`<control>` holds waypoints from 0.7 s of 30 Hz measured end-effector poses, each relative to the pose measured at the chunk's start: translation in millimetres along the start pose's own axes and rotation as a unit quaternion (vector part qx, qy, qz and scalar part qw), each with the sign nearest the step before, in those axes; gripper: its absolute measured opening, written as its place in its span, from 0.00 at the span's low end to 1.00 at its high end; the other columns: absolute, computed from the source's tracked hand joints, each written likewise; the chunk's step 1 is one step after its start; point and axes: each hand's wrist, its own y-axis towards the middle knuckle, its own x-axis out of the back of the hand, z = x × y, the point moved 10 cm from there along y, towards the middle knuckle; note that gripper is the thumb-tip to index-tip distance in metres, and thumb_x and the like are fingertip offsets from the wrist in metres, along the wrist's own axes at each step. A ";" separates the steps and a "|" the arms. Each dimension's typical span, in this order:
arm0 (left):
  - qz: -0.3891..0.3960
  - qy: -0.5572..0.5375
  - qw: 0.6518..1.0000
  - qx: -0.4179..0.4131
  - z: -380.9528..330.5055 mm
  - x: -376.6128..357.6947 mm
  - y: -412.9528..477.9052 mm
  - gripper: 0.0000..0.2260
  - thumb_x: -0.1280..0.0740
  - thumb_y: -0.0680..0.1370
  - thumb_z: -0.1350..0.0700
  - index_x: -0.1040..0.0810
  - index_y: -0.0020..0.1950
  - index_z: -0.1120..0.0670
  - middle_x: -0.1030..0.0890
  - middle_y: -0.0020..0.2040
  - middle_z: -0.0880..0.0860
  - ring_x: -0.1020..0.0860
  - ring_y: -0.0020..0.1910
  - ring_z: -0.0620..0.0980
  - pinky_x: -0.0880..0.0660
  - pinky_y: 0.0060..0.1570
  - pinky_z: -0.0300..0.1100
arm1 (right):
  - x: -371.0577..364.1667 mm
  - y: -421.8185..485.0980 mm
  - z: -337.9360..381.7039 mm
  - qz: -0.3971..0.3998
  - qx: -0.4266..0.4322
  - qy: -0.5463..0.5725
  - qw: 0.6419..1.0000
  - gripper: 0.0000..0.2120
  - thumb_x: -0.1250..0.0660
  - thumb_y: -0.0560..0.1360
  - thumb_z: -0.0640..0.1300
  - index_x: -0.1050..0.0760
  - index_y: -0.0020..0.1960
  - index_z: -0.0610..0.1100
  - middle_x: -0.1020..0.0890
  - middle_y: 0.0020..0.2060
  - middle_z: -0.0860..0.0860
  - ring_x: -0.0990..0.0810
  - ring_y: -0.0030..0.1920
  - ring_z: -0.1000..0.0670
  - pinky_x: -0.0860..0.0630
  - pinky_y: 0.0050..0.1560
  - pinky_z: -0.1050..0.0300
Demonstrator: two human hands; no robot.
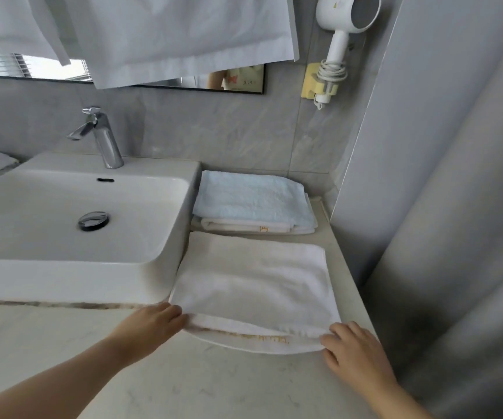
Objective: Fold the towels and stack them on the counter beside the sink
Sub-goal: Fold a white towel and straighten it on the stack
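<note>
The white towel [253, 282] lies flat on the counter [183, 382] just right of the sink [62, 279] (a folded stack [253, 201] sits behind it). The left hand [153, 325] pinches its near left corner and the right hand [353, 346] its near right corner, both forearms reaching forward.

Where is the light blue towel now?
Head view, right of the sink, back of the counter: the light blue towel tops a folded white towel.

A chrome tap [105, 143] is seen at left. A white hairdryer [339, 40] is hung in a yellow holder [310, 83] beside a mirror [244, 81].
</note>
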 end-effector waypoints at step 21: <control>0.111 -0.041 0.938 0.327 -42.2 7.7 -12.4 0.23 0.18 0.49 0.65 0.23 0.37 0.51 0.20 0.32 0.47 0.23 0.25 0.47 0.34 0.19 0.34 | 3.3 -37.4 -38.6 0.035 -0.091 0.043 0.994 0.24 0.22 0.42 0.34 0.26 0.35 0.44 0.24 0.27 0.50 0.24 0.26 0.44 0.30 0.21 0.54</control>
